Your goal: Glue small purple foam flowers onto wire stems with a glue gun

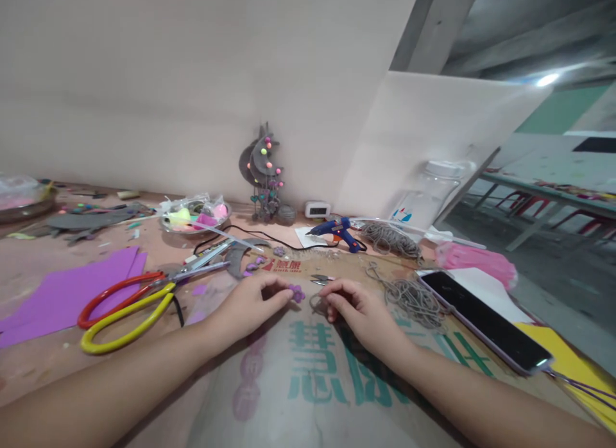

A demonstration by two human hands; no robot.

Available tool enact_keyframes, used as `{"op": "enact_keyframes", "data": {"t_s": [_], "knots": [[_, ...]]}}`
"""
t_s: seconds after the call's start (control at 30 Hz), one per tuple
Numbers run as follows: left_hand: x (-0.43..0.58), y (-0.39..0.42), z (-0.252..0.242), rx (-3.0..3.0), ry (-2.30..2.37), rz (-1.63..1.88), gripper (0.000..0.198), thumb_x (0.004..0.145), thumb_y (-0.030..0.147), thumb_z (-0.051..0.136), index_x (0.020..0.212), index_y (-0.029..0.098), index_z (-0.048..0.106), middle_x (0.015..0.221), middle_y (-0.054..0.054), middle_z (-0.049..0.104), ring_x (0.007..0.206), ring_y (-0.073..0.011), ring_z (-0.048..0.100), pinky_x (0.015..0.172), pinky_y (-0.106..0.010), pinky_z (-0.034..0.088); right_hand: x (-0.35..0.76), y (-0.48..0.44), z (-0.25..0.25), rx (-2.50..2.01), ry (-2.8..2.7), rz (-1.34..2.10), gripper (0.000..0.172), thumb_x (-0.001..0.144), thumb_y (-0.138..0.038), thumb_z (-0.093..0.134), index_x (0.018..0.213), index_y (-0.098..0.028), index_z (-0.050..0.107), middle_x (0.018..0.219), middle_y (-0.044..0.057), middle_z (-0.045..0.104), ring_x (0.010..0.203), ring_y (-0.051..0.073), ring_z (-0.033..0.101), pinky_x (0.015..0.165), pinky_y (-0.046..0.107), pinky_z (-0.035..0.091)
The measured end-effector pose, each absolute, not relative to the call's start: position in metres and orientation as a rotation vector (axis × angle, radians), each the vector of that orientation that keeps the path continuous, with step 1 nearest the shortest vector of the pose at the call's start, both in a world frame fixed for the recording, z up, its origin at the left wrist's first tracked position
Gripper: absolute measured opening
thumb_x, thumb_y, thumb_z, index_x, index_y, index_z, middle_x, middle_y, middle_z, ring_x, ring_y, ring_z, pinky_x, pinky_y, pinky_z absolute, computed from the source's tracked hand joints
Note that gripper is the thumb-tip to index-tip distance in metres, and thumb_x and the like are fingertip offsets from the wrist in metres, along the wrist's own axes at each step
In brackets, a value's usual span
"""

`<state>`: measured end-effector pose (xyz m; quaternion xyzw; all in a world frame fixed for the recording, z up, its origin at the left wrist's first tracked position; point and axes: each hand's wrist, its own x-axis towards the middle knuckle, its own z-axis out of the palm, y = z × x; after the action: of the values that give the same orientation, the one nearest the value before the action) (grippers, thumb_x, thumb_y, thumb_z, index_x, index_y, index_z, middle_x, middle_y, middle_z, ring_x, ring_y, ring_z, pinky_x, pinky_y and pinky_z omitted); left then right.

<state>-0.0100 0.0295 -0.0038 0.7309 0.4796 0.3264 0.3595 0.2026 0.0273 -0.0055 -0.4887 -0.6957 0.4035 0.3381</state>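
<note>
My left hand (255, 303) rests on a brown cardboard sheet (308, 384) with green print, fingers curled and pinching a small purple foam flower (297, 292). My right hand (359, 310) lies just to its right, fingers curled around a loop of thin grey cord (317, 303). The cord runs off to a loose grey pile (414, 297) on the right. Small metal thread snips (320, 280) lie just beyond my fingertips.
Two large scissors, red-handled (118, 294) and yellow-handled (128, 326), lie left beside purple foam sheets (67, 294). A blue glue gun (337, 231), a bowl of bright bits (195, 217), a grey decorated ornament (264, 172), a phone (484, 316) and yellow sheets (572, 364) surround the work.
</note>
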Motion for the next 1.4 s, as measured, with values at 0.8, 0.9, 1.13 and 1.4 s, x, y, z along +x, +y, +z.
{"op": "enact_keyframes", "data": {"t_s": [0.8, 0.9, 1.13, 1.4], "knots": [[-0.009, 0.025, -0.006, 1.807, 1.246, 0.867, 0.024, 0.078, 0.038, 0.054, 0.084, 0.017, 0.063, 0.083, -0.004, 0.071, 0.076, -0.0178, 0.063, 0.069, -0.027, 0.047, 0.228, 0.032, 0.005, -1.149, -2.035, 0.278, 0.027, 0.086, -0.027, 0.045, 0.112, -0.019, 0.047, 0.096, 0.006, 0.05, 0.068, 0.012, 0.049, 0.064, 0.027, 0.043], [-0.01, 0.024, -0.005, 1.815, 1.218, 0.876, 0.025, 0.077, 0.038, 0.054, 0.085, 0.016, 0.063, 0.084, -0.005, 0.071, 0.077, -0.0185, 0.064, 0.071, -0.028, 0.047, 0.233, 0.043, 0.006, -1.197, -2.005, 0.308, 0.026, 0.086, -0.028, 0.044, 0.109, -0.017, 0.048, 0.088, 0.004, 0.051, 0.065, 0.012, 0.049, 0.062, 0.026, 0.043], [-0.011, 0.026, -0.007, 1.824, 1.172, 0.887, 0.023, 0.078, 0.037, 0.054, 0.082, 0.015, 0.061, 0.084, -0.005, 0.071, 0.079, -0.0188, 0.065, 0.072, -0.028, 0.048, 0.254, 0.065, 0.011, -1.275, -2.084, 0.265, 0.042, 0.082, -0.027, 0.05, 0.122, -0.017, 0.045, 0.113, 0.01, 0.055, 0.098, 0.019, 0.055, 0.082, 0.034, 0.046], [-0.012, 0.03, -0.013, 1.785, 1.149, 0.884, 0.022, 0.075, 0.035, 0.057, 0.085, 0.016, 0.063, 0.089, -0.005, 0.071, 0.083, -0.0194, 0.064, 0.075, -0.03, 0.048, 0.272, 0.136, -0.001, -1.518, -2.039, 0.265, 0.054, 0.076, -0.028, 0.059, 0.125, -0.01, 0.046, 0.125, 0.016, 0.053, 0.112, 0.025, 0.052, 0.096, 0.038, 0.038]]}}
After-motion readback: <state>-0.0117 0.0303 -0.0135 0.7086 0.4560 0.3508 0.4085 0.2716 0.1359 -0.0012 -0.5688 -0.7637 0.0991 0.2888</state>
